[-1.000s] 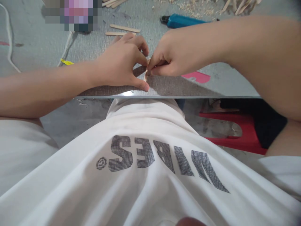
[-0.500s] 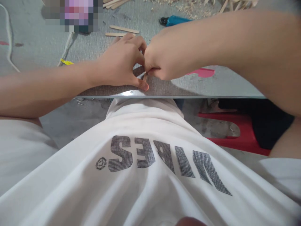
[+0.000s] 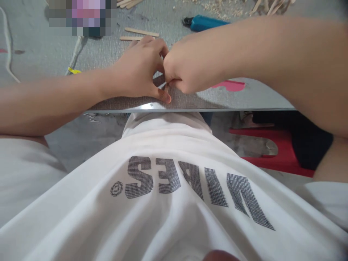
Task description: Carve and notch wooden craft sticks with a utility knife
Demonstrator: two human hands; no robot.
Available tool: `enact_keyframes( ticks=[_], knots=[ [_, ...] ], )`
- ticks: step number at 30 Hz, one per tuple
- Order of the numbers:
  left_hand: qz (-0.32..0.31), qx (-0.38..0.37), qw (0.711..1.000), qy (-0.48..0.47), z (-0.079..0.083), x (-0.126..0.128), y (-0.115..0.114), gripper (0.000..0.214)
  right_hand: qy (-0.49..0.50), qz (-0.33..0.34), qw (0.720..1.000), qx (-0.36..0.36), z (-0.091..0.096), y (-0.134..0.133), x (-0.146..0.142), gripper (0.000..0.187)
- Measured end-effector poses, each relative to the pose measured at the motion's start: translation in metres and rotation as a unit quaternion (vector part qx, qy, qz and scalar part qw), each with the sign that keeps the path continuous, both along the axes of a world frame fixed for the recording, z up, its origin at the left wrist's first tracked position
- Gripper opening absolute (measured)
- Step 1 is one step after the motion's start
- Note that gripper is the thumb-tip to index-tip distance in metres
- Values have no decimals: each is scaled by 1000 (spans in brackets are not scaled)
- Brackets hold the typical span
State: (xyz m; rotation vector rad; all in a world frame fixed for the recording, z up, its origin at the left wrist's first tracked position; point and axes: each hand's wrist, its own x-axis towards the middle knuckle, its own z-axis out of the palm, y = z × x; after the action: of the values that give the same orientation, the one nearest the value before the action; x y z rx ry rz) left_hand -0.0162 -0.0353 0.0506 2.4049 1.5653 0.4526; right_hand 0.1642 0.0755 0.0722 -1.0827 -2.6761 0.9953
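Note:
My left hand (image 3: 140, 70) is curled at the front edge of the table, its thumb against the near end of a small wooden craft stick (image 3: 166, 87). Only a short piece of that stick shows; the rest is covered by my fingers. Pressed up close on the right, my right hand (image 3: 178, 69) is closed in a fist over the stick. Whatever its fingers pinch is hidden. Two loose craft sticks (image 3: 141, 32) lie just beyond my left knuckles.
A blue cutter-like tool (image 3: 208, 23) lies behind my right forearm. Wood shavings (image 3: 225, 9) and more sticks (image 3: 129, 3) are at the back. A cable (image 3: 74, 54) runs on the left. A pink patch (image 3: 231, 85) marks the table. Below is a red stool (image 3: 285, 148).
The view has shifted slightly, so the table's things appear a little further left. Both hands keep nearly the same pose around the stick.

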Motion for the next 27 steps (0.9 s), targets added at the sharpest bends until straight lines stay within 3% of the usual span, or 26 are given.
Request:
enact_keyframes(
  ticks=[2, 4, 8, 9, 11, 13, 15, 17, 21, 25, 27],
  knots=[
    [-16, 12, 1000, -3, -1, -3, 0, 58, -158, 154, 974, 59, 10, -14, -3, 52],
    [-36, 15, 999, -10, -2, -7, 2, 55, -222, 210, 936, 174, 22, -29, -4, 54],
    [4, -11, 993, -119, -2, -14, 9, 78, -284, 190, 857, 386, 49, -49, 1, 54],
    [31, -14, 986, -164, -1, -15, 11, 77, -295, 178, 841, 418, 55, -52, 3, 51],
    [88, -50, 967, -235, 1, -15, 13, 51, -294, 161, 825, 454, 63, -54, 9, 42],
    [119, -108, 949, -271, 4, -14, 13, 24, -260, 160, 833, 461, 63, -51, 13, 32],
    [124, -114, 944, -284, 5, -11, 12, 26, -217, 161, 851, 451, 56, -45, 15, 23],
    [133, -72, 941, -302, 5, -10, 12, 28, -180, 151, 872, 429, 46, -40, 15, 21],
    [172, -36, 933, -315, 2, -11, 13, 35, -90, 61, 927, 359, 25, -36, 14, 27],
    [177, -30, 948, -263, 4, -13, 11, 40, 39, -11, 949, 313, 11, -36, 16, 25],
    [165, -31, 957, -235, 6, -11, 8, 48, 148, -6, 961, 234, 7, -34, 17, 20]
  ],
)
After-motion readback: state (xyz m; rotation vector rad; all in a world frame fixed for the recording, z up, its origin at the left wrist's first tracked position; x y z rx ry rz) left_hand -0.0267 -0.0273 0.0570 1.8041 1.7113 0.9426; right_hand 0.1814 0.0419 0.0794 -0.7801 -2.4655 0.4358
